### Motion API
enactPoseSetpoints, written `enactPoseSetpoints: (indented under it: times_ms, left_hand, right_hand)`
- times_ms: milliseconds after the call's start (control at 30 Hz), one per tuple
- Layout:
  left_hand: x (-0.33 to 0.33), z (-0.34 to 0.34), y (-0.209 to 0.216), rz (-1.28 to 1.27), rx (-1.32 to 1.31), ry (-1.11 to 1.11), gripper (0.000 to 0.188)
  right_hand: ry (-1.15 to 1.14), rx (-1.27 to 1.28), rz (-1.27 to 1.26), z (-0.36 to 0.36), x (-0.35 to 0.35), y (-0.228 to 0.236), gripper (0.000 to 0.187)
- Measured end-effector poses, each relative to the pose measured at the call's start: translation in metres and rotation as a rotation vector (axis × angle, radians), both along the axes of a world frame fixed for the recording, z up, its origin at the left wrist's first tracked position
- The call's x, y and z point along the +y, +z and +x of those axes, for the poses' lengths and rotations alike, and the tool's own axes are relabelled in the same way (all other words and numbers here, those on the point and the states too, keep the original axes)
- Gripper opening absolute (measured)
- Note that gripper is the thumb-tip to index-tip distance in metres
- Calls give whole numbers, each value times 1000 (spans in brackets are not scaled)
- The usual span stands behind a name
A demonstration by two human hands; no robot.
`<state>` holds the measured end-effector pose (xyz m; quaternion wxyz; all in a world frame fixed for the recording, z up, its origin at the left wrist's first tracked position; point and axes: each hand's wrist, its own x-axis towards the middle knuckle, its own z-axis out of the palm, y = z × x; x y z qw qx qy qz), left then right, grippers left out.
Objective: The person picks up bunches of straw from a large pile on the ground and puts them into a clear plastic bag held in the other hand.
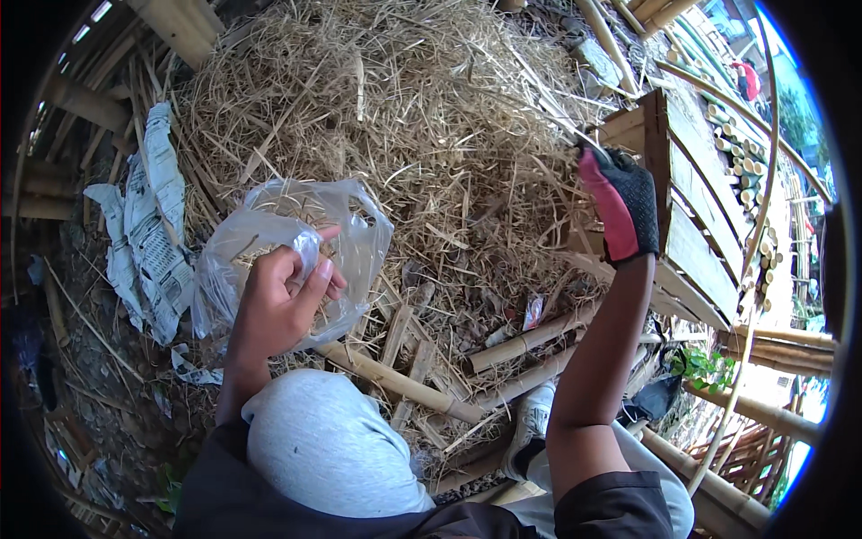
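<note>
My bare left hand (285, 296) grips a clear plastic bag (346, 202). The bag hangs open around the fingers, its film crumpled, and a few bits of straw show through it. On my right hand (621, 202) is a pink and black work glove. Its fingers are curled around a few thin, pale dry strips (549, 106) that stick out toward the upper left. Between and beyond both hands spreads a thick heap of dry straw and shavings (431, 153). The right hand is beside a slatted wooden crate (705, 216); whether they touch I cannot tell.
Torn newspaper (148, 225) lies left of the bag. Bamboo poles (404, 382) and split pieces lie before my knee (332, 440) and shoe (536, 415). Stacked bamboo (745, 166) stands beyond the crate. A person in red (747, 81) is far off at the upper right.
</note>
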<state>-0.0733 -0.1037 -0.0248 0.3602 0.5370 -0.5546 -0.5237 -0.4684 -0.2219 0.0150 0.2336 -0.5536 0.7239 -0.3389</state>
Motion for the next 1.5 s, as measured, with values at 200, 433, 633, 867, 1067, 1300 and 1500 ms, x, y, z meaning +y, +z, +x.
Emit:
enactPoseSetpoints:
  times_ms: [200,433,633,867,1067,1300,1500]
  left_hand:
    - [29,1,22,-4,62,-88,40]
    - [61,8,76,-54,209,-148,44]
    - [59,11,72,10,254,-97,55]
    - [55,8,47,59,263,-154,45]
    - [54,14,30,140,428,-111,34]
    - [61,17,7,196,500,309,25]
    - [58,30,16,81,456,359,34]
  right_hand:
    - [-163,-343,-329,-3,27,-53,29]
    - [-37,-713,-249,23,61,-82,23]
    - [-108,-511,-454,42,78,-30,20]
    - [187,188,-953,80,115,50,25]
    - [627,414,-788,151,141,56,27]
    - [816,156,-890,238,149,-18,31]
    - [658,-275,-535,257,148,-69,56]
